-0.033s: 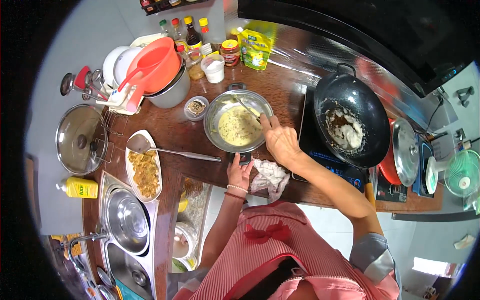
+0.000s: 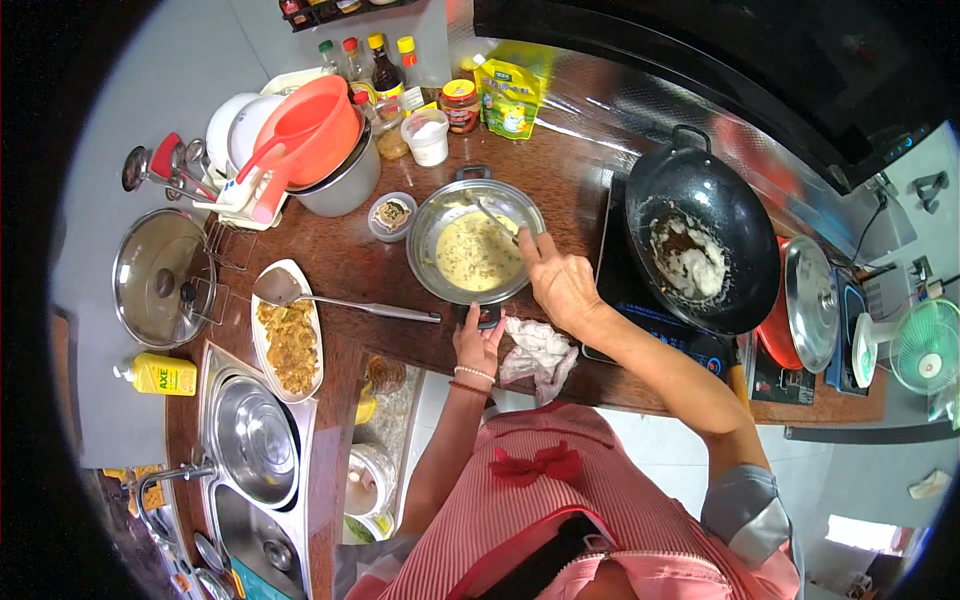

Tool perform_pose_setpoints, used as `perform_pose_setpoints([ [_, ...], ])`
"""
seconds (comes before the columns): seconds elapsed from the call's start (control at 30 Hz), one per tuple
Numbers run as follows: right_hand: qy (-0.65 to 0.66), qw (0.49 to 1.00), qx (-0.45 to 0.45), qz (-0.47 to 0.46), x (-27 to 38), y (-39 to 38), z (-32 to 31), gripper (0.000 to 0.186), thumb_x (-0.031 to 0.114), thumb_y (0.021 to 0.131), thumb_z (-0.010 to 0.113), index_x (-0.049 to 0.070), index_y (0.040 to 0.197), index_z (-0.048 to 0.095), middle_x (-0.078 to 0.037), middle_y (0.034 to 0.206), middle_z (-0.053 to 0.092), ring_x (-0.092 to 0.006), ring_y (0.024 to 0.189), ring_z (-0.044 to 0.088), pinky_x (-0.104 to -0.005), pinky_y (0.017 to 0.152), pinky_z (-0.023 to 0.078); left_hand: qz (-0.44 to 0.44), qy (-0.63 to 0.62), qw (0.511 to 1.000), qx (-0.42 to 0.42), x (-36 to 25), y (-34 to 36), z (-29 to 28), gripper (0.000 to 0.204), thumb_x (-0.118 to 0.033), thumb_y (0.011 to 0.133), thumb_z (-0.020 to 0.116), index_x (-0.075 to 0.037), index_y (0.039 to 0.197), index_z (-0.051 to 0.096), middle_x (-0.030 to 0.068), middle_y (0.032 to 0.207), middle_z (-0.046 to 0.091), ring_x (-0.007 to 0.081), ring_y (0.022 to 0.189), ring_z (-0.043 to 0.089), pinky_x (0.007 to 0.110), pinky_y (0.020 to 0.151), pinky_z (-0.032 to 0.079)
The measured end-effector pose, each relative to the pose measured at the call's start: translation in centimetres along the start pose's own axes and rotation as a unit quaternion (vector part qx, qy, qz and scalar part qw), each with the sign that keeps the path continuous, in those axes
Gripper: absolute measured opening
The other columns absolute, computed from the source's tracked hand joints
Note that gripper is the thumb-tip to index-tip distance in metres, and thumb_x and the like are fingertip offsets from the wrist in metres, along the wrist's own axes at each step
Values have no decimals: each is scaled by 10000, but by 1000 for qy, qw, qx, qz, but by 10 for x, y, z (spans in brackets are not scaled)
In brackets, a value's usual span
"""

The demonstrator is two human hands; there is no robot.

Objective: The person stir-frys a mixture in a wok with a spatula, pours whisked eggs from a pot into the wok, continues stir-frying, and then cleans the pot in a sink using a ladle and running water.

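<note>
A steel pot [image 2: 427, 275] with two black handles holds pale yellow batter [image 2: 470, 252] with dark green flecks. My right hand [image 2: 562, 285] grips a slim metal spoon [image 2: 492, 212] that leans into the pot; the batter partly hides its far end. At the pot's near side, my left hand [image 2: 478, 343] is closed at the black handle, fingers against the rim. A crumpled white cloth [image 2: 540, 355] lies just right of that hand. Left of the pot, a spatula [image 2: 370, 306] rests across a white oval plate [image 2: 262, 345] of browned fried pieces [image 2: 290, 350].
At right, a black wok [image 2: 745, 240] with white residue stands on an induction cooker [image 2: 625, 325]. Beyond it is a lidded red pot [image 2: 812, 310]. Jars, a white tub [image 2: 425, 137] and a yellow pouch [image 2: 510, 97] line the back. A sink [image 2: 268, 550] sits front left.
Almost nothing differs. My right hand and the spoon have shifted very slightly, and the batter's surface looks a little different. My left hand stays at the pot's handle.
</note>
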State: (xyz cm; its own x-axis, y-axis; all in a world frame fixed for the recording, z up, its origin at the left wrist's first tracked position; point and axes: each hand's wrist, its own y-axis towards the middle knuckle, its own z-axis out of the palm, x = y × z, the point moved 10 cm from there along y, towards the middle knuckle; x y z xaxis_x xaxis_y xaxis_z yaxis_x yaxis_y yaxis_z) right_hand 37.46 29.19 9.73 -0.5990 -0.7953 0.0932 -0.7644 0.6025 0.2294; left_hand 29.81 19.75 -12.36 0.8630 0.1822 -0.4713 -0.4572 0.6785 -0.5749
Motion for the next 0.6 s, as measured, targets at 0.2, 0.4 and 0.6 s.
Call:
perform_pose_setpoints([
  [0.2, 7, 1000, 30, 8, -26, -15, 7, 422, 22, 718, 502, -18, 1137, 498, -177, 906, 568, -303, 621, 622, -388, 532, 506, 74, 59, 995, 43, -13, -2, 30, 289, -123, 848, 594, 83, 940, 413, 137, 1058, 482, 313, 962, 584, 393, 875, 521],
  [0.4, 123, 990, -47, 56, -54, -19, -28, 329, 33, 716, 526, 8, 1044, 528, -236, 882, 595, -354, 674, 623, -413, 579, 519, 165, 126, 972, 109, -35, -2, 23, 221, -131, 870, 546, 31, 915, 402, 114, 980, 454, 232, 893, 553, 409, 826, 549],
  [0.6, 163, 984, -66, 27, -53, -24, -63, 337, 15, 727, 534, -4, 1064, 520, -244, 907, 578, -388, 689, 614, -429, 588, 516, 180, 169, 965, 82, -71, -45, 51, 259, -221, 893, 510, 3, 1008, 449, 118, 1017, 514, 238, 899, 568, 420, 748, 561],
])
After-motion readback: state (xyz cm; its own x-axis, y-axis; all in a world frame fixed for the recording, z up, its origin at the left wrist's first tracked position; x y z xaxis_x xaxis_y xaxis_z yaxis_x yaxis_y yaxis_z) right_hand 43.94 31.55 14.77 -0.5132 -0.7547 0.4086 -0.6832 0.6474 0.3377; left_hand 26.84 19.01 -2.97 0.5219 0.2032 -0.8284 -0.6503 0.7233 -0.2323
